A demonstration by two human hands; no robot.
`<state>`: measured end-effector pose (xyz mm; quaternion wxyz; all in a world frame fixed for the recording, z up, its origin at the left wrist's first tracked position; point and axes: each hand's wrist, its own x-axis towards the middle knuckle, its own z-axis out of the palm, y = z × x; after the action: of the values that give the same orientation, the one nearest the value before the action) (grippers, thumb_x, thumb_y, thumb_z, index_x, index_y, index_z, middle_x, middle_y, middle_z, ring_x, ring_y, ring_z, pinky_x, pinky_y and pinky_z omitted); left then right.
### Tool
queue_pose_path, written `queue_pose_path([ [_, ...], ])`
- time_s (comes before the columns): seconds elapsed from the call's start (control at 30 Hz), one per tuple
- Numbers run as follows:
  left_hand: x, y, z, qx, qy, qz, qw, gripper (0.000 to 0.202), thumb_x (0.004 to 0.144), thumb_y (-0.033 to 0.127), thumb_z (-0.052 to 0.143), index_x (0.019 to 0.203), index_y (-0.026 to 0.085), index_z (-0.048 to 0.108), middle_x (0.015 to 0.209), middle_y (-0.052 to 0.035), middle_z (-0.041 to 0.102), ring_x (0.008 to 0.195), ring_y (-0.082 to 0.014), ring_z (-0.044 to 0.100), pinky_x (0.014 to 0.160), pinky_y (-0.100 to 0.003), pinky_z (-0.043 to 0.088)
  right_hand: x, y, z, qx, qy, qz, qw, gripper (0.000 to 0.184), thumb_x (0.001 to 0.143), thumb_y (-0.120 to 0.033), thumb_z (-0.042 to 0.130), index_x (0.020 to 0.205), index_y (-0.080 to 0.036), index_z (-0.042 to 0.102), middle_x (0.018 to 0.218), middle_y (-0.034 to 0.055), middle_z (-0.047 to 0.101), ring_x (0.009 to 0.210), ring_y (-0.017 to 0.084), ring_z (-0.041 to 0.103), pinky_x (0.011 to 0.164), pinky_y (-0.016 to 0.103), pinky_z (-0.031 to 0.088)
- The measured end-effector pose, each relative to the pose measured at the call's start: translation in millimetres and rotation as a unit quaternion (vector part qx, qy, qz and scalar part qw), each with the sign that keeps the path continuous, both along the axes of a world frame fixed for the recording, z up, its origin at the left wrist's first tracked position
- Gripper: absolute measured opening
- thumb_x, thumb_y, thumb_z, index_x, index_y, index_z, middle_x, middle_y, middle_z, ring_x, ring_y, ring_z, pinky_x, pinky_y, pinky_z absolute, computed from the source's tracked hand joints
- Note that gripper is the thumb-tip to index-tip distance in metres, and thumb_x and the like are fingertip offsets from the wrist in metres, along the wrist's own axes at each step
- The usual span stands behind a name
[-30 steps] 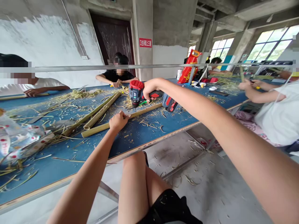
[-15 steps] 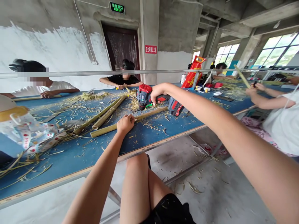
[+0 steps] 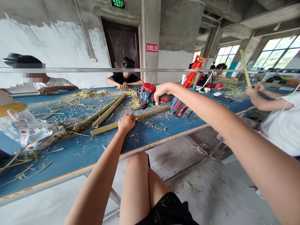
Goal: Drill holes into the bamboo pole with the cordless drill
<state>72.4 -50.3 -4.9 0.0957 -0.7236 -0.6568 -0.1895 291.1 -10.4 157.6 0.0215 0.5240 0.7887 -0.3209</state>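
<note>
1. A bamboo pole (image 3: 104,128) lies on the table (image 3: 70,159), running under the left hand (image 3: 127,122), with its near-left end sticking out past the wrist and the other part reaching toward the drill's battery.
2. The left hand is closed over the pole, knuckles up.
3. The right hand (image 3: 160,92) is wrapped around the handle of a red and dark drill (image 3: 147,94); the drill's nose points down just above the pole. I cannot tell whether the bit touches it.
4. The left arm reaches nearly straight up from below; the right arm comes in from the lower right, its wrist bent down over the drill.
5. A strip of blue surface with scattered shavings (image 3: 153,125) separates the pole from the table's near edge, above the person's legs (image 3: 136,184).
6. Two more poles (image 3: 110,111) slant away beyond the left hand, and a clear bag (image 3: 35,134) sits farther left.
7. A metal rail (image 3: 93,70) crosses above the table, beyond both hands.
</note>
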Motion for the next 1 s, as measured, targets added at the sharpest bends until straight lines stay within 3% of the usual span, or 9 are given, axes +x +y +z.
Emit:
queue_pose_path([
  [0.33, 0.9, -0.4, -0.7, -0.005, 0.000, 0.006, 1.000, 0.031, 0.081, 0.043, 0.038, 0.104, 0.026, 0.052, 0.099, -0.0058, 0.058, 0.088, -0.0219, 0.056, 0.073, -0.032, 0.042, 13.9, -1.1, -12.0, -0.006, 0.053, -0.025, 0.998, 0.022, 0.053, -0.017, 0.074, 0.068, -0.010, 0.059, 0.062, 0.0042, 0.062, 0.049, 0.011, 0.053, 0.050, 0.023, 0.046],
  [0.6, 2.3, -1.5, 0.2, -0.020, -0.003, 0.011, 1.000, 0.033, 0.081, 0.042, 0.038, 0.107, 0.026, 0.051, 0.102, -0.0065, 0.057, 0.091, -0.0221, 0.055, 0.077, -0.032, 0.041, 18.4, -25.2, -22.3, 0.029, 0.096, -0.018, 0.995, 0.024, 0.048, -0.016, 0.073, 0.065, -0.009, 0.057, 0.065, 0.0058, 0.064, 0.050, 0.011, 0.054, 0.045, 0.021, 0.045],
  [0.9, 0.5, -2.7, 0.4, -0.008, 0.003, 0.003, 1.000, 0.029, 0.081, 0.040, 0.038, 0.103, 0.026, 0.052, 0.097, -0.0062, 0.058, 0.088, -0.0221, 0.056, 0.073, -0.032, 0.042, 11.7, -20.0, -19.0, 0.057, 0.097, -0.010, 0.994, 0.018, 0.048, -0.007, 0.067, 0.060, -0.011, 0.054, 0.054, 0.0030, 0.060, 0.046, 0.012, 0.053, 0.045, 0.023, 0.044],
  [1.0, 0.4, -2.3, -0.3, -0.008, 0.003, 0.003, 1.000, 0.029, 0.081, 0.039, 0.039, 0.103, 0.026, 0.052, 0.097, -0.0062, 0.058, 0.088, -0.0219, 0.056, 0.074, -0.032, 0.042, 7.9, -18.5, -14.7, 0.053, 0.090, -0.036, 0.994, 0.017, 0.050, -0.009, 0.068, 0.058, -0.012, 0.053, 0.052, 0.0028, 0.059, 0.045, 0.012, 0.052, 0.045, 0.024, 0.044],
])
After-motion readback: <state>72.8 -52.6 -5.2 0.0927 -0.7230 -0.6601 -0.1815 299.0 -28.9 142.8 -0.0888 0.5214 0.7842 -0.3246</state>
